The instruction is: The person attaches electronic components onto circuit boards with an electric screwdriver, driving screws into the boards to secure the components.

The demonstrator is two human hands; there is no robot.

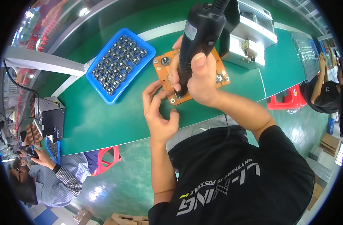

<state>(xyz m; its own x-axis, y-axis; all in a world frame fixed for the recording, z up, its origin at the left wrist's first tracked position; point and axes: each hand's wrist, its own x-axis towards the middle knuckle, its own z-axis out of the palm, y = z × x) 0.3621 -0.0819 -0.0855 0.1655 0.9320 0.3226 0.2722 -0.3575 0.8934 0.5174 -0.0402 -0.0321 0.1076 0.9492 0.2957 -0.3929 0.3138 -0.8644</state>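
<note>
A black electric screwdriver stands nearly upright in my right hand, fingers wrapped round its body and thumb along the near side. Its tip meets a small round part near the front left corner of an orange-brown fixture board. My left hand lies at the board's left front edge, fingers curved and apart, index finger reaching towards the tip. A round black-and-silver part sits at the board's far left corner and another at its right side. My right hand and the tool hide the middle of the board.
Left of the board lies a blue tray with several rows of round parts. A white-and-grey machine stands behind right on the green table. A grey box is at the far left. Co-workers sit on both sides, near red stools.
</note>
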